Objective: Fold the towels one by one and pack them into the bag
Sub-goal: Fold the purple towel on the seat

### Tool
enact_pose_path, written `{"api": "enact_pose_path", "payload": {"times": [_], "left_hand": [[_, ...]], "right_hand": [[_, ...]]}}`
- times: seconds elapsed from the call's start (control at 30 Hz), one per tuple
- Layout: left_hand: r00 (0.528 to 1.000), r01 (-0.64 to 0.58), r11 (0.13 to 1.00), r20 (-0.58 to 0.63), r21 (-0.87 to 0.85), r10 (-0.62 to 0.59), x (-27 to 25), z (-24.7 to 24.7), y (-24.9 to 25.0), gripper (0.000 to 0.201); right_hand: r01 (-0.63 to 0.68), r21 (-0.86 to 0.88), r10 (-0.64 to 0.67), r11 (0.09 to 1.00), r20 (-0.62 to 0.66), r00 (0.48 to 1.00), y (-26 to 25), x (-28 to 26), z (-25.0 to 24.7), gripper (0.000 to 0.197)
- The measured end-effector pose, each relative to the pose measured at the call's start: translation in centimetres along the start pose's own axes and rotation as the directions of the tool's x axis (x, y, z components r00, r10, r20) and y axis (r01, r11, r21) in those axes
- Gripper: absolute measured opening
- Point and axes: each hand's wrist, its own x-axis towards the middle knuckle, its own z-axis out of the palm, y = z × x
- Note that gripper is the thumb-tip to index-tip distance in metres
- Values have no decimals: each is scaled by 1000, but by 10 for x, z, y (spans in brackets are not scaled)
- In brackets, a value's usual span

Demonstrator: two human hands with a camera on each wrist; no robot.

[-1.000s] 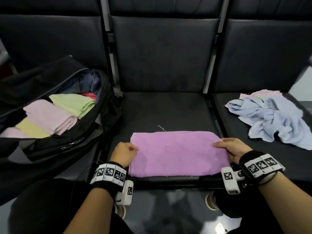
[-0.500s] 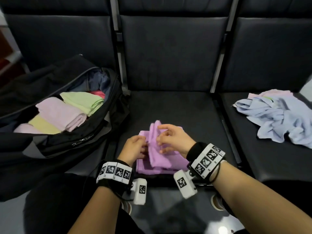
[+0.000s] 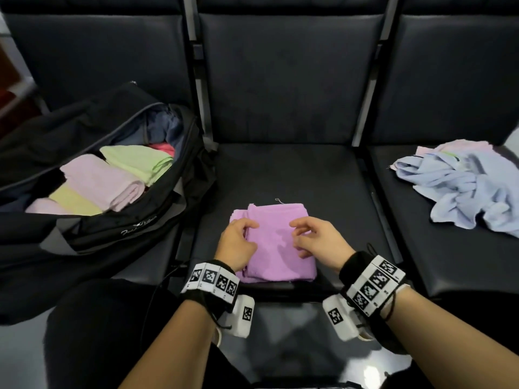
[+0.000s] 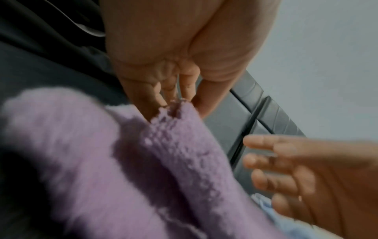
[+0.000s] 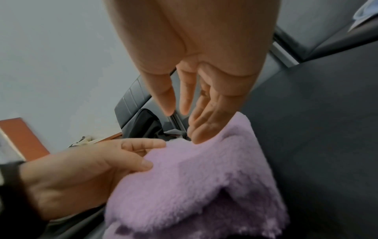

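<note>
A purple towel lies folded into a small rectangle near the front edge of the middle seat. My left hand holds its left edge, thumb on top and fingers curled into the fold. My right hand hovers over the towel's right half with relaxed fingers, fingertips just touching the cloth. On the left seat stands the open black bag, holding folded pink, green and yellow towels.
A crumpled heap of light blue towels lies on the right seat, with a pink one showing behind it. Dark seat backs rise behind all three seats. Metal dividers separate the seats. My knees are just below the front edge.
The towel went from a wide flat rectangle to half that width. My right hand carried its right side over to the left, then let go and drew back to the right.
</note>
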Motion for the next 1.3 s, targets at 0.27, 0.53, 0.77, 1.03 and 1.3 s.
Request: {"api": "enact_pose_path", "payload": {"times": [0.27, 0.53, 0.77, 1.03, 1.3], "left_hand": [[988, 104, 989, 107, 107, -116, 1, -23, -14, 57], [993, 89, 980, 54, 176, -100, 2, -22, -14, 56], [994, 108, 976, 15, 188, -113, 1, -27, -11, 52], [996, 89, 880, -63, 467, -68, -6, -23, -4, 46], [968, -162, 663, 247, 731, -37, -21, 11, 13, 59]], "right_hand": [[142, -372, -102, 917, 123, 987, 13, -4, 10, 26], [373, -538, -194, 756, 359, 913, 14, -15, 16, 30], [456, -782, -203, 424, 409, 890, 31, -18, 25, 43], [474, -842, -273, 257, 407, 871, 45, -13, 31, 52], [276, -476, -261, 835, 100, 960, 17, 6, 11, 36]]}}
